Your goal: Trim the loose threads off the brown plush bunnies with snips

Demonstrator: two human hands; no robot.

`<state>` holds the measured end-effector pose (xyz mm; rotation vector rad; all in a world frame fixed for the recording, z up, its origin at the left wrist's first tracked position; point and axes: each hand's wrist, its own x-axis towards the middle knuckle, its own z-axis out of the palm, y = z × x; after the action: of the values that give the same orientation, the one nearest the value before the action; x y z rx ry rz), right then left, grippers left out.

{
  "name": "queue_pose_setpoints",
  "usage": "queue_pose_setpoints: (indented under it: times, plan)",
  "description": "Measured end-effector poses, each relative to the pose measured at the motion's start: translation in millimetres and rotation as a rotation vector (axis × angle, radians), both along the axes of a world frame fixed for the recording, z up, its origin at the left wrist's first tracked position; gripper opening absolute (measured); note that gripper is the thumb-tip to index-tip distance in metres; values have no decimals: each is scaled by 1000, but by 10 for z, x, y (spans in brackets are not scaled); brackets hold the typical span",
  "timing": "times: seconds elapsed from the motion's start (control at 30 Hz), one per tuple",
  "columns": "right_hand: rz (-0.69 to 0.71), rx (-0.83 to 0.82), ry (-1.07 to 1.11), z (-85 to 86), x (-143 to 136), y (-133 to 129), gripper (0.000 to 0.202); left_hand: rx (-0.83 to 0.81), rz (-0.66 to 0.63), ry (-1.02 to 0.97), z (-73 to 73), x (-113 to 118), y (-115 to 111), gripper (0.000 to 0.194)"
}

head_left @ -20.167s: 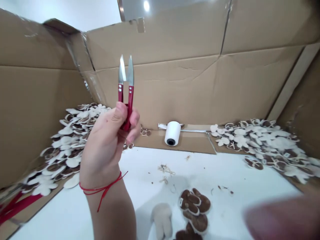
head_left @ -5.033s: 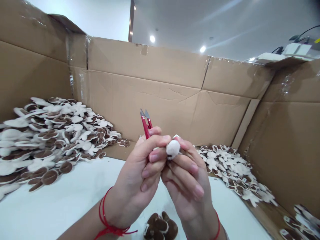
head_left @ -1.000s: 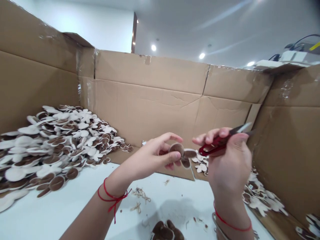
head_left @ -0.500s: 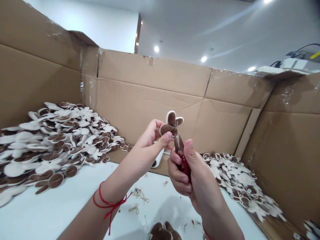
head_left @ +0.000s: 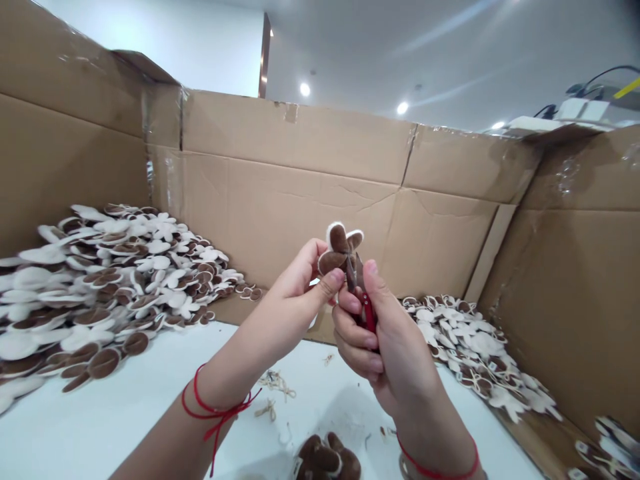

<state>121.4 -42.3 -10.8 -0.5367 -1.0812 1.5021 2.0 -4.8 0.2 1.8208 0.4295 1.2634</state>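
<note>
A small brown plush piece with white edges and rounded lobes is pinched between the thumb and fingers of my left hand. My right hand is wrapped round red-handled thread snips, their pointed blades upward. The blade tips lie against the middle of the plush piece, and the blades stand slightly apart. Below my hands, more brown plush pieces sit at the near edge of the white table. Bits of cut thread lie on the tabletop under my left forearm.
Cardboard walls enclose the table on the left, back and right. A large heap of brown-and-white plush pieces fills the left side. A smaller pile lies on the right, with more pieces at the lower right corner.
The snips have moved up and slightly left, bringing their blade tips from just below the plush piece to its middle. The camera view has shifted a little.
</note>
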Motion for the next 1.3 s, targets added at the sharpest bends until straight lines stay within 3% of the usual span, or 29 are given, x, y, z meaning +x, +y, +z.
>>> queue_pose_setpoints:
  times: [0.13,0.27,0.4,0.67,0.87,1.17,1.3]
  plan:
    - [-17,-5,19,11,15,1,53,-8,-38,-22,-20,37,49,12]
    - [-46,-4,56,19,24,8,52,-48,-48,-17,-20,48,41,30]
    - [-78,2,93,36,68,5,53,-50,-77,-56,-56,51,53,35]
    - [8,45,-70,79,133,-52,51,-74,4,-137,-51,66,82,41]
    - [-12,37,-101,61,126,6,53,-88,-4,-149,-45,115,45,46]
    - [-16,23,-120,81,195,15,53,-24,-11,-62,-35,95,97,35]
    - [-29,19,-113,81,172,11,53,-11,55,-14,4,75,57,8]
